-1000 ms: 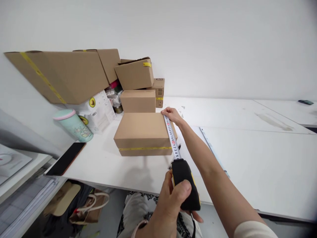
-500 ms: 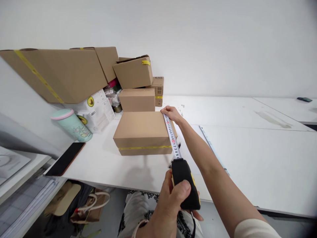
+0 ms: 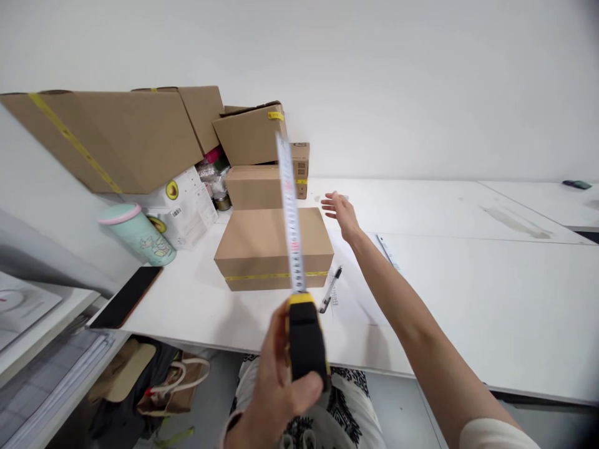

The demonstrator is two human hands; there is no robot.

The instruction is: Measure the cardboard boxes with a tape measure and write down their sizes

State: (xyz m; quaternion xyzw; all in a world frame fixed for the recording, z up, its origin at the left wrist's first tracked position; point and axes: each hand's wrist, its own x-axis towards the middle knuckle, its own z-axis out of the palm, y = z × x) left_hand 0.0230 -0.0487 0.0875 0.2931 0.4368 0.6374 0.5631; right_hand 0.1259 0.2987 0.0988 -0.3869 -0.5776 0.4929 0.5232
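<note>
My left hand (image 3: 276,377) is wrapped round a black and yellow tape measure (image 3: 306,337) at the table's front edge. Its white blade (image 3: 290,215) sticks out upward, blurred by motion, crossing in front of a closed cardboard box (image 3: 253,234) banded with yellow tape. To the right of that box, over the table, my right hand (image 3: 341,213) is empty with its fingers apart, off the box and off the blade. Below it lie a sheet of paper (image 3: 353,302) and a black-capped pen (image 3: 331,290).
More cardboard boxes (image 3: 248,138) are stacked at the back left, beside a white box (image 3: 189,212) with avocado prints. A mint tumbler (image 3: 140,237) and a black phone-like slab (image 3: 126,296) sit at the left. A ruler-like strip (image 3: 387,251) lies right of the paper.
My right hand has let go of the blade's end and opened, moving slightly right. My left hand has swung the tape measure leftward, lifting the blade off the box's right edge.
</note>
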